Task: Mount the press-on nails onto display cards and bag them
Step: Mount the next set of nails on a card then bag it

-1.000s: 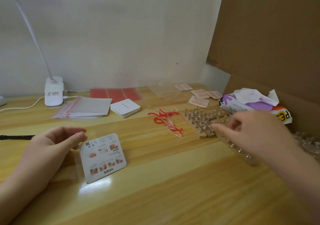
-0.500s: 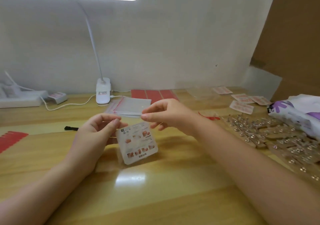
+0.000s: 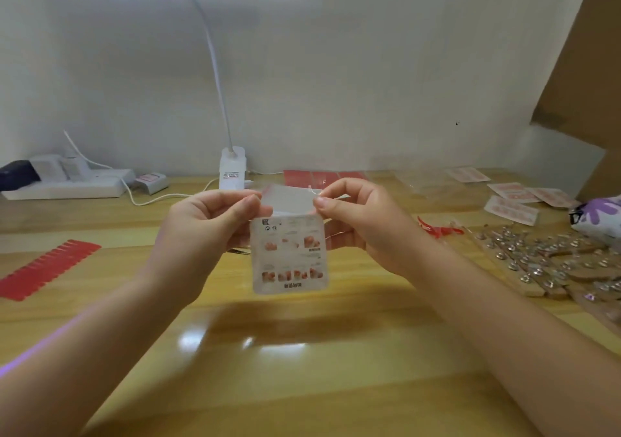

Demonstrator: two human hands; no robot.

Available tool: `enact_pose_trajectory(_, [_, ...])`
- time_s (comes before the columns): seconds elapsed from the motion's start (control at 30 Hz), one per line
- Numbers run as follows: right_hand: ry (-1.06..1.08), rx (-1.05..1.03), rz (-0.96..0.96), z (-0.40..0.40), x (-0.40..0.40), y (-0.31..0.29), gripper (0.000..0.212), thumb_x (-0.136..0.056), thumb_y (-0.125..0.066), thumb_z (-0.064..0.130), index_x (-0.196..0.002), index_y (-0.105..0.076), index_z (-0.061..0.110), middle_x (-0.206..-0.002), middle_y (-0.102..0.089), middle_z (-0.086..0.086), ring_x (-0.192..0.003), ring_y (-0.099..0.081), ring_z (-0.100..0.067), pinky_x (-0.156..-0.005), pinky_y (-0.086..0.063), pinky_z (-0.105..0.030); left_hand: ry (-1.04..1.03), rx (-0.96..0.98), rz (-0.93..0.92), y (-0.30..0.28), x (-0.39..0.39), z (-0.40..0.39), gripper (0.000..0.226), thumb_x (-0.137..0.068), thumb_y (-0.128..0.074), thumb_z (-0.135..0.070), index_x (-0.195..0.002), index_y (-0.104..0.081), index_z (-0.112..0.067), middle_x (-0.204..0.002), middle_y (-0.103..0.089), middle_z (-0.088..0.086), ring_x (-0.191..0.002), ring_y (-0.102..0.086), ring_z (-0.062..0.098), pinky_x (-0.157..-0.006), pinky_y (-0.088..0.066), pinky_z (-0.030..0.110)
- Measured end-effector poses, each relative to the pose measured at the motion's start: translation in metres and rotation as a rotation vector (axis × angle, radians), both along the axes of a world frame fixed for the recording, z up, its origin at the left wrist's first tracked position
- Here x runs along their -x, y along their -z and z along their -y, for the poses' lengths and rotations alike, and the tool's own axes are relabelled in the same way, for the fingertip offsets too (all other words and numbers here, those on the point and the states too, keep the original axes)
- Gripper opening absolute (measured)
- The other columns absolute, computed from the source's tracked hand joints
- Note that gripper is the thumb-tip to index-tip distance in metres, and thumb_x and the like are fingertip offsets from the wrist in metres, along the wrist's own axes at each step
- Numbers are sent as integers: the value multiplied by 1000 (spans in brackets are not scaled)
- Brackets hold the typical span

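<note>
Head view: single frame, looking forward and down over a glossy yellow wooden worktop (image 3: pixel 302 362).
Task item: white square display card printed with small nail pictures (image 3: pixel 289 254), inside a clear plastic bag (image 3: pixel 291 201), held upright in the air above the worktop centre, between both hands.
Left hand (image 3: pixel 205 228): thumb and forefinger pinch the bag's upper left edge; remaining fingers curled behind the card's left side.
Right hand (image 3: pixel 363 225): thumb and forefinger pinch the bag's upper right corner; lower fingers curled behind the card's right edge.
Bag mouth: rises above the card's top edge between the two pinches; whether it is sealed cannot be told.
Right of worktop: wooden strips studded with small metal-looking pieces (image 3: pixel 551 262), blurred; red ribbon-like scraps (image 3: pixel 437 230) just beside them; pink-printed white slips (image 3: pixel 514 201) further back.
Left of worktop: red comb-edged sheet (image 3: pixel 47 268) lying flat, well apart from the hands.
Rear edge: white clip-base desk lamp (image 3: pixel 232 167), lit; white power strip with cable (image 3: pixel 67 184); red sheets (image 3: pixel 322 178) behind the bag.
Far right: brown cardboard panel (image 3: pixel 584 67) leaning against the wall.
</note>
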State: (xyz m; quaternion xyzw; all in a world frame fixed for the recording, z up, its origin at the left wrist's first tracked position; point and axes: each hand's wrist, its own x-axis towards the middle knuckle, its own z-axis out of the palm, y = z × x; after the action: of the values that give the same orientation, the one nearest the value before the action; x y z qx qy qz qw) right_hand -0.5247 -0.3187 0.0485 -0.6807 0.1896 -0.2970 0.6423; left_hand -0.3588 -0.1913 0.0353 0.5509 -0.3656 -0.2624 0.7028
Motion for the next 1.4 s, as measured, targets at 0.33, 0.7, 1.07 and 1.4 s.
enact_pose_trajectory(0.33, [52, 74, -15, -6, 7, -6, 6, -88, -66, 4, -84, -62, 3, -85, -72, -21, -69, -71, -29, -54, -56, -29, 98, -86, -69, -4, -4, -3, 19, -70, -69, -23, -85, -71, -11, -81, -74, 10, -68, -70, 20, -58, -58, 27])
enact_pose_trajectory(0.7, [13, 72, -5, -10, 7, -9, 3, -88, -65, 1, -87, -63, -1, -78, -72, -19, -67, -71, -26, -53, -55, -28, 89, -93, 0, -5, -8, -4, 6, -83, -65, -11, -83, -70, -7, -59, -64, 4, -52, -60, 14, -45, -51, 24])
enact_pose_trajectory(1.07, [-23, 16, 62, -8, 7, -8, 5, -87, -65, 0, -91, -65, 3, -79, -73, -16, -68, -72, -25, -55, -56, -29, 115, -59, 118, -7, -12, -7, 21, -70, -72, -32, -79, -77, -14, -80, -74, 13, -71, -71, 22, -55, -55, 26])
enact_pose_trajectory(1.4, [-141, -9, 121, -3, 13, -8, 13, -87, -57, -8, -86, -65, 3, -82, -73, -19, -74, -72, -29, -58, -58, -30, 167, 9, 105, -10, -16, -10, 14, -74, -66, -17, -83, -77, -20, -74, -73, 11, -68, -71, 24, -57, -56, 27])
